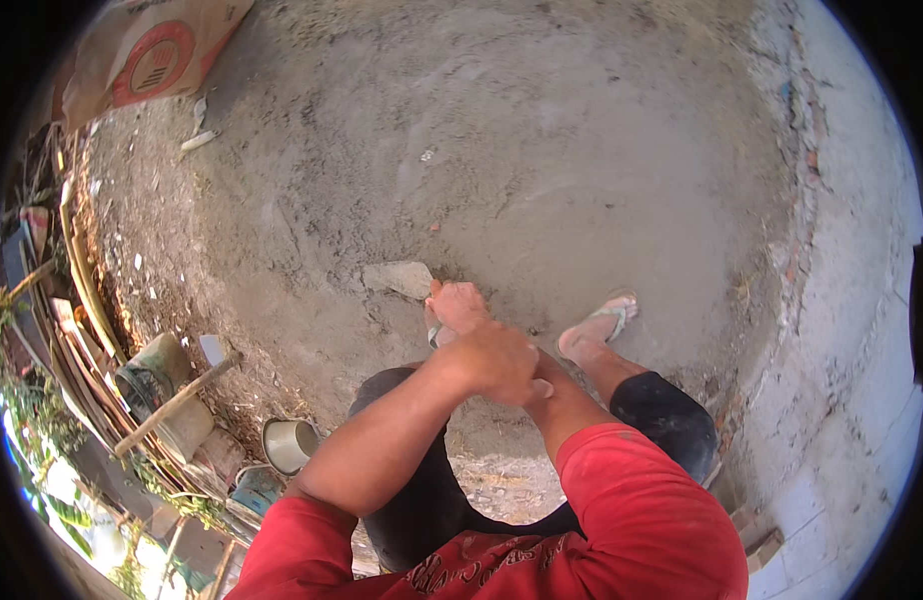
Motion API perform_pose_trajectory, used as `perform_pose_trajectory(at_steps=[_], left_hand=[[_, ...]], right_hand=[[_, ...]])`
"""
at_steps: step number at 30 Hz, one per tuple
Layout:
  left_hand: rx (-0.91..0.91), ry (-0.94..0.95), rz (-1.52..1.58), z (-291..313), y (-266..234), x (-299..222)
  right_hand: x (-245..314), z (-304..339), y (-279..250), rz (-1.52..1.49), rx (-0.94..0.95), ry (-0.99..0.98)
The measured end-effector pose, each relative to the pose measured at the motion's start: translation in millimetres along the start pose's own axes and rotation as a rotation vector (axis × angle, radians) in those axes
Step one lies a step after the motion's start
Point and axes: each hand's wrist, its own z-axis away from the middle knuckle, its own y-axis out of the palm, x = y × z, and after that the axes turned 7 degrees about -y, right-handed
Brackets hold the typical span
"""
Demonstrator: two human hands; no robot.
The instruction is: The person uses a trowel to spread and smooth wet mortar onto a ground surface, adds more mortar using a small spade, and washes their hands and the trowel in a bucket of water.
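My right hand (pixel 464 308) is closed around the handle end of a trowel (pixel 400 278). Grey, mortar-smeared, the trowel's blade points left just above the wet grey mortar or concrete surface (pixel 432 170); whether it touches cannot be told. My left hand (pixel 497 362) crosses over my right arm, its fingers curled against that forearm (pixel 565 408). Part of the left fingers is hidden under the hand. Below the hands, my two sandalled feet (pixel 600 322) stand apart on the grey surface, the left one partly covered by the right hand.
A pale wall (pixel 852 250) runs along the right. On the left are a tan paper sack (pixel 102 75), buckets (pixel 290 445), a wooden stick (pixel 177 403) and stacked boards (pixel 77 360). A short pale piece (pixel 200 140) lies on the ground near the sack.
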Motion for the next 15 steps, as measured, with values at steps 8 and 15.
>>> perform_pose_trajectory(at_steps=[8,15], left_hand=[[0.222,-0.201,-0.215,75,228,-5],[0.263,0.176,-0.346,273,279,-80]], right_hand=[[-57,351,-101,-0.187,-0.42,0.801],[-43,686,-3,-0.087,-0.536,1.548]])
